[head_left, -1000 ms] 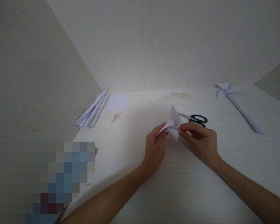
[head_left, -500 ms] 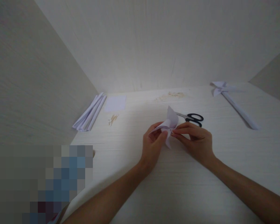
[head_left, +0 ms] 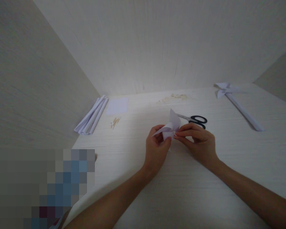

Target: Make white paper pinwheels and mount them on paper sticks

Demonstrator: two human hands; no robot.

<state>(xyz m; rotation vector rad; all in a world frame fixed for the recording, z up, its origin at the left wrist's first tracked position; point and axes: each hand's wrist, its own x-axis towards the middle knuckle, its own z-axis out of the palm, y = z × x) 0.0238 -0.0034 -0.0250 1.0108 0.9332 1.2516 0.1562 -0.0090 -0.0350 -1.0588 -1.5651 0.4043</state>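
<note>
Between my hands is a white paper pinwheel (head_left: 173, 121) with curled blades, held above the white table. My left hand (head_left: 157, 146) is closed around its left side, thumb in front and fingers behind the paper. My right hand (head_left: 197, 140) pinches at the pinwheel's centre with thumb and forefinger; what lies between those fingertips is too small to make out. Black-handled scissors (head_left: 197, 120) lie just behind my right hand, their blades partly hidden by the paper.
Rolled paper tubes (head_left: 91, 116) lie at the left wall, beside a white paper square (head_left: 117, 106) and several small sticks (head_left: 115, 122). Shavings (head_left: 176, 97) are scattered at the back. A pinwheel on a paper tube (head_left: 244, 111) lies at the right. A blurred patch covers the lower left.
The pinwheel has turned slightly in my left hand, and its lower blade now shows less. My right fingertips stay at its centre. The other things lie as before.
</note>
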